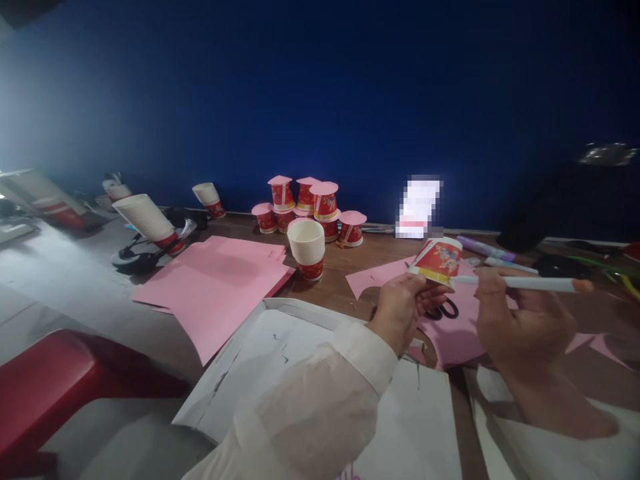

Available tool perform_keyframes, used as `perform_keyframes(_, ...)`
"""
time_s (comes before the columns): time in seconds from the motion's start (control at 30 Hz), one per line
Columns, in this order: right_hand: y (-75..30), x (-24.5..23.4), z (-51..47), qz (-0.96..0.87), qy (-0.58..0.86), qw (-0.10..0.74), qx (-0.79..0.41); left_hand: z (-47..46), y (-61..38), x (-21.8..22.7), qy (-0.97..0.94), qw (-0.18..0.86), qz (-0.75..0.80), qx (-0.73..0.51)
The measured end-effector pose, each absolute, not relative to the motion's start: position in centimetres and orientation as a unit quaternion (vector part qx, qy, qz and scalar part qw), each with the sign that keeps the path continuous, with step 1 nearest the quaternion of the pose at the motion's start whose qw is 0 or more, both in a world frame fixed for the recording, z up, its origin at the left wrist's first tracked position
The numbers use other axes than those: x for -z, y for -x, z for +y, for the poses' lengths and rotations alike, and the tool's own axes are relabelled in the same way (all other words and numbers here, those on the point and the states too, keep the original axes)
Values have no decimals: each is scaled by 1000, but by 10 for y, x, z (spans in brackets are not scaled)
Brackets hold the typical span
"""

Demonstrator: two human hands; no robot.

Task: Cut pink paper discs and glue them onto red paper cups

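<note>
My left hand grips a red paper cup near its yellow-banded rim; the cup is upside down with its base up. In my right hand is a white marker with an orange end, its tip close to the lower edge of the cup. I cannot tell whether tip and cup touch. Below the cup, black-handled scissors lie on cut pink paper, partly hidden by my left hand.
Several red cups with pink paper discs on top are stacked by the blue wall. A stack of nested cups, pink sheets, a white board, a purple marker and a lit phone are around. A red stool stands left.
</note>
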State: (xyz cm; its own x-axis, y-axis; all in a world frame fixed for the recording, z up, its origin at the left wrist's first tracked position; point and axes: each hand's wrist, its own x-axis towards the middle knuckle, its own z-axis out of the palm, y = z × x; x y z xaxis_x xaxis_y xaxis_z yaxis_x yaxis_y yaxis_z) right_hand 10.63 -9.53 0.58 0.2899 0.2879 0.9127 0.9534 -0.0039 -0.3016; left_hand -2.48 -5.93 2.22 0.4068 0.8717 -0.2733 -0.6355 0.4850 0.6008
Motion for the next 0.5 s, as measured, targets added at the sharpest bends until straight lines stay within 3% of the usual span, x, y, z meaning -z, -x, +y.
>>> perform_keyframes(0.5,-105,-8,-98,-513,616,507,317,-60,25,-21,-208,809,290,-467)
